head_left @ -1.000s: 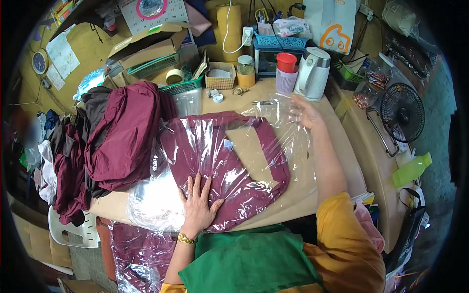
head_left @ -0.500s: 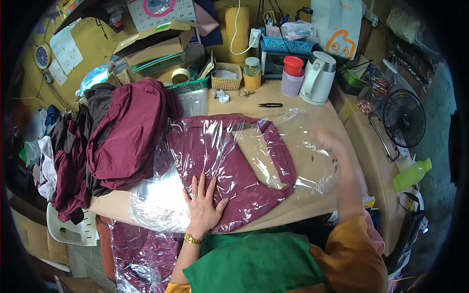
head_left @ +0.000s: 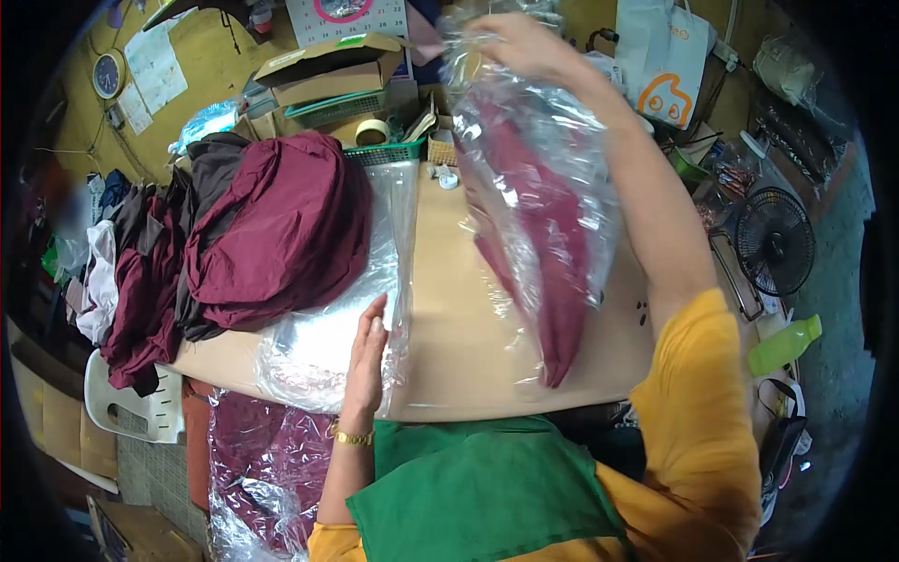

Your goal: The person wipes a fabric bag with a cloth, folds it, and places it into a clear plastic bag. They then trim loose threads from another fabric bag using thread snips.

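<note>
My right hand, raised high over the back of the table, grips the top of a clear plastic bag. Inside the bag hangs a folded maroon garment, its lower tip above the tabletop. My left hand is turned on edge with straight fingers, apart from the bag and holding nothing. Near that hand lies a stack of flat clear plastic bags. A pile of maroon cloth rests to the left, partly over the stack.
Dark and maroon garments drape over the table's left edge. More bagged maroon pieces lie below the front edge. At the back stand a green basket and a cardboard box. A fan and a green bottle are at the right.
My right hand has lifted the bagged garment off the table, up and toward the back. The left hand has come off the garment and turned on edge.
</note>
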{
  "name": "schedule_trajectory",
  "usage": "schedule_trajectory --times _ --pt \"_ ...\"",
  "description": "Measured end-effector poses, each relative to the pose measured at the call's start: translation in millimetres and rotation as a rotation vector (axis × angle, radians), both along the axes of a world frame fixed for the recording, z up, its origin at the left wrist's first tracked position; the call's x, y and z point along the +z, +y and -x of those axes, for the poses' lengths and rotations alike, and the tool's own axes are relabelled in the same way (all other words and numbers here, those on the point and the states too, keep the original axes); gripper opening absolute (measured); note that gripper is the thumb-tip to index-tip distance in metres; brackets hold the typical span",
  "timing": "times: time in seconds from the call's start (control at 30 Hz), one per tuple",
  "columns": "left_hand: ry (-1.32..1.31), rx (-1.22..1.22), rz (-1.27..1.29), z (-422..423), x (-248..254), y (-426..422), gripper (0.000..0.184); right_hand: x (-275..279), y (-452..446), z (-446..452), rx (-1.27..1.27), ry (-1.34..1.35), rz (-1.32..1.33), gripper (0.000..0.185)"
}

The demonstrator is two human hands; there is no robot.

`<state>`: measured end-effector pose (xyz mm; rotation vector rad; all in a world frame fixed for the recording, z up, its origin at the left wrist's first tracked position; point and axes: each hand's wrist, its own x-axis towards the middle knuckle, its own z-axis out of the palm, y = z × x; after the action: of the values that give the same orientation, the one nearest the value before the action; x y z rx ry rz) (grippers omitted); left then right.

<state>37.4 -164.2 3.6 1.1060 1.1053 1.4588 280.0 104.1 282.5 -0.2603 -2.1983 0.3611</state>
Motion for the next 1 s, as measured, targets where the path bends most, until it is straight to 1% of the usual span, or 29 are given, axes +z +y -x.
schedule_trajectory --times 0.07,0.1,0.13,0.17,0.2,0.27,0.3,0.33,0.4,0.47,0.5,0.53,0.6,0.63,0.67,0.7,0.73,0.77,0.8,0.83,0.87,0.9,0.93,1.0 --pt "-0.101 -0.053 0.124 -10 -19 5 0.061 24 -27 44 -0.282 -0.144 0.243 0.023" --pt "-0.177 -0.078 0.158 -16 -29 8 0.068 32 -29 55 -0.332 -0.177 0.256 0.023" --pt "-0.253 -0.103 0.198 -23 -36 9 0.074 35 -28 50 -0.364 -0.169 0.237 0.024" --pt "-0.342 -0.123 0.22 -31 -38 11 0.076 40 -24 39 -0.398 -0.133 0.199 0.024" --pt "-0.344 -0.122 0.223 -36 -35 11 0.076 45 -20 25 -0.438 -0.089 0.161 0.025" --pt "-0.509 -0.038 0.4 -42 -24 14 0.072 56 -11 -17 -0.54 0.016 0.081 0.026" --pt "-0.755 -0.212 0.372 -32 -23 20 0.069 60 -7 -42 -0.605 0.073 0.051 0.027" --pt "-0.832 -0.245 0.271 -23 -18 19 0.069 62 -4 -68 -0.672 0.127 0.032 0.027" --pt "-1.167 -0.248 0.173 2 -7 27 0.078 52 -5 -118 -0.797 0.221 0.027 0.028" --pt "-1.163 -0.2 0.07 27 17 22 0.073 20 -14 -162 -0.869 0.249 0.154 0.03" --pt "-1.043 -0.121 0.0 37 16 23 0.077 -9 -21 -178 -0.863 0.239 0.281 0.03" --pt "-0.923 -0.106 -0.024 40 25 21 0.079 -46 -31 -189 -0.829 0.213 0.424 0.031" --pt "-0.599 0.081 0.135 41 15 24 0.076 -145 -53 -215 -0.678 0.179 0.767 0.026" --pt "-0.44 0.184 0.189 38 7 28 0.076 -192 -67 -225 -0.73 0.071 0.772 0.024" --pt "-0.279 0.286 0.243 34 -7 32 0.077 -251 -74 -243 -0.693 0.062 0.92 0.025" --pt "-0.254 0.269 0.267 46 -42 35 0.082 -236 -116 -212 -0.996 -0.104 1.135 0.023" --pt "-0.202 0.235 0.241 46 -54 33 0.081 -284 -129 -237 -1.033 -0.229 0.727 0.021" --pt "-0.286 0.263 0.284 41 -42 33 0.079 -323 -129 -258 -1.043 -0.336 0.312 0.02" --pt "-0.371 0.29 0.33 35 -27 31 0.077 -317 -133 -253 -1.042 -0.329 0.312 0.02" --pt "-0.365 0.289 0.332 34 -17 34 0.077 -298 -147 -238 -1.148 -0.344 0.256 0.019" --pt "-0.286 0.317 0.337 34 -8 40 0.071 -286 -158 -232 -1.254 -0.362 0.201 0.019" --pt "-0.207 0.345 0.344 34 -4 42 0.065 -280 -161 -234 -1.253 -0.365 0.21 0.019" --pt "-0.204 0.346 0.348 37 -12 44 0.065 -274 -158 -236 -1.245 -0.333 0.254 0.021" --pt "0.324 0.294 0.217 47 -33 55 0.053 -268 -155 -245 -1.237 -0.293 0.298 0.024"
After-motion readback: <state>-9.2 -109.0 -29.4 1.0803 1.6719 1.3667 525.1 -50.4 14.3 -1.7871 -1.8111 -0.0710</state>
